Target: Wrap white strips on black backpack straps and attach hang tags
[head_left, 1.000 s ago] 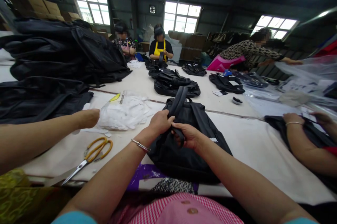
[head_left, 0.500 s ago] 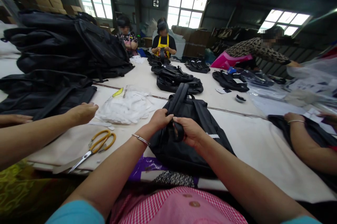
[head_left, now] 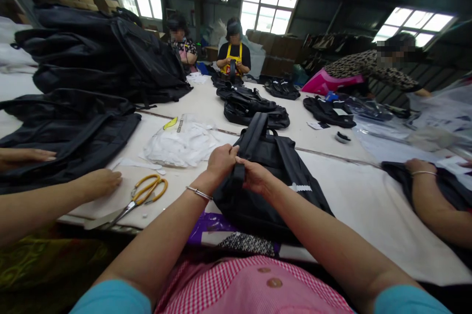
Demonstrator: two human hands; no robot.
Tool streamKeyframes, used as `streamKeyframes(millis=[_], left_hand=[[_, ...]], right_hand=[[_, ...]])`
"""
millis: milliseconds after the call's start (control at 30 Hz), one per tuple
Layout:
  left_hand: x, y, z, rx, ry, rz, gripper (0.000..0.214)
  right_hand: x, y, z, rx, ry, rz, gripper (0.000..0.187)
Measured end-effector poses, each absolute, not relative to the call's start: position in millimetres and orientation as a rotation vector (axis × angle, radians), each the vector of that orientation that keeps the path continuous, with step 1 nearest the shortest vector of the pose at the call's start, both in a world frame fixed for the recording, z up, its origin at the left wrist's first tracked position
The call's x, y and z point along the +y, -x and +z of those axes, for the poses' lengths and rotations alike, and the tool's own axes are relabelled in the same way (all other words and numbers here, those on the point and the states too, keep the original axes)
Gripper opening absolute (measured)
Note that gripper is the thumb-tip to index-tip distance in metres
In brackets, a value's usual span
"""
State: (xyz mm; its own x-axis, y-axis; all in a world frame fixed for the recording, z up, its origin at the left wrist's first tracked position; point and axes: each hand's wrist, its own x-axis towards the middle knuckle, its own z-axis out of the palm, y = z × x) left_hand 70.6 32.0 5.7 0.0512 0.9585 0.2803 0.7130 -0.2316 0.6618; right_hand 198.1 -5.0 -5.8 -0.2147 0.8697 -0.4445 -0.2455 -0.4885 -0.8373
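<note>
A black backpack (head_left: 273, 206) lies on the table right in front of me, its two shoulder straps on the upper side. My left hand (head_left: 222, 160) pinches one shoulder strap (head_left: 255, 132) near its looped lower part. Close against it, my right hand (head_left: 257, 175) grips the same strap, thumb and fingers closed on it. The fingertips of both hands nearly touch. A strip of white zigzag-edged material (head_left: 301, 187) shows on the other strap. What exactly lies between my fingertips is hidden.
Yellow-handled scissors (head_left: 149, 189) and a clear bag of white pieces (head_left: 180, 144) lie to the left. A co-worker's hand (head_left: 101, 182) rests near another black bag (head_left: 73, 132). More black bags (head_left: 254, 107) lie ahead; another person's arm (head_left: 424, 191) works at right.
My hands and the held strap have shifted slightly, the strap's loop now turned differently. The co-worker's hand at left has moved down toward the table edge. The view has shifted a little.
</note>
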Motion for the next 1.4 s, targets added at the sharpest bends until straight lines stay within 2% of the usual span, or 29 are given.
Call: streamKeyframes(millis=[100, 200, 300, 467, 700, 900, 1100, 1267, 1400], left_hand=[[24.0, -56.3, 2.7, 1.746, -1.976, 1.107, 0.035], [9.1, -35.8, -9.7, 1.451, -1.866, 1.024, 0.026], [-8.6, -20.2, -27.8, 1.255, -1.792, 0.832, 0.028], [-21.0, -13.4, -49.4, 1.245, -1.676, 0.740, 0.032], [-5.1, -13.7, -44.6, 1.184, -1.714, 0.633, 0.028], [1.1, -15.9, -44.3, 0.984, -1.826, 0.600, 0.038], [-2.2, -21.6, -55.1, 0.974, -1.683, 0.666, 0.030], [-5.7, -28.7, -60.9, 1.000, -1.687, 0.736, 0.025], [-7.8, -31.4, -59.0, 1.044, -1.797, 0.734, 0.021]], right_hand=[[2.0, -195.1, -8.2, -0.754, 1.329, 1.691, 0.021], [5.5, -196.6, -7.8, -0.694, 1.307, 1.636, 0.018], [6.0, -196.1, -6.7, -0.632, 1.306, 1.646, 0.018], [6.4, -191.0, -7.3, -0.592, 1.298, 1.659, 0.015], [7.8, -191.9, -7.3, -0.554, 1.300, 1.668, 0.018], [5.2, -195.2, -4.1, -0.550, 1.285, 1.694, 0.018], [6.3, -197.0, -9.1, -0.596, 1.316, 1.671, 0.019], [16.6, -206.0, -19.2, -0.701, 1.386, 1.476, 0.024], [41.3, -226.9, -7.5, -0.787, 1.452, 1.128, 0.029]])
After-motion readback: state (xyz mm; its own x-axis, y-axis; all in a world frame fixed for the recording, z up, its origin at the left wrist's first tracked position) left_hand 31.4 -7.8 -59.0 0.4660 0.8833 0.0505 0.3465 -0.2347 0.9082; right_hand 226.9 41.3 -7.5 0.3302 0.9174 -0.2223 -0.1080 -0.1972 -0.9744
